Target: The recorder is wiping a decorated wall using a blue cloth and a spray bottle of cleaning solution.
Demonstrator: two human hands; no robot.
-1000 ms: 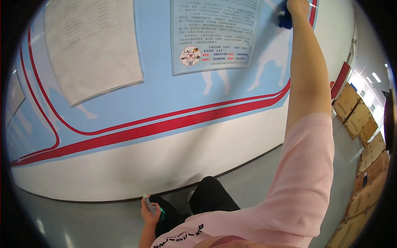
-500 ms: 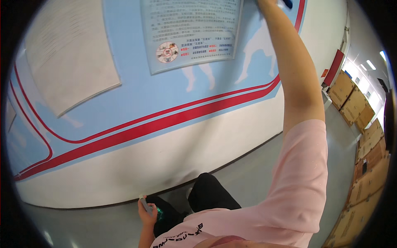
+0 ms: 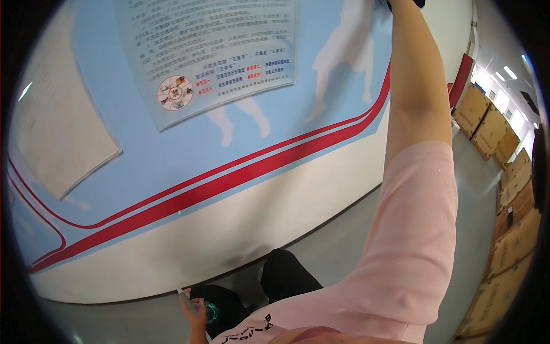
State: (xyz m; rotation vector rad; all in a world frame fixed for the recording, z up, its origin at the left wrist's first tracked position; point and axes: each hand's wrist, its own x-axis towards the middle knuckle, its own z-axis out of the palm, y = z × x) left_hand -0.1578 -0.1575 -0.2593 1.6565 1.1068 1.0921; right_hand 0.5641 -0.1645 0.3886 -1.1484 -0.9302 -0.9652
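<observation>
Head view: apparently wiping, with a dark blue cloth (image 3: 416, 3) near the right edge of the blue panel (image 3: 189, 156), the right hand out of frame, too hidden to tell its grip; clasping a slim grey object (image 3: 187, 302) in the left hand (image 3: 196, 313). Calls next for even pressure.

To your right you have brown boxes (image 3: 488, 132) lined up along the grey floor (image 3: 470, 183), 1 red panel (image 3: 460, 81) just left of them and lit ceiling lights (image 3: 509, 73) above.
</observation>
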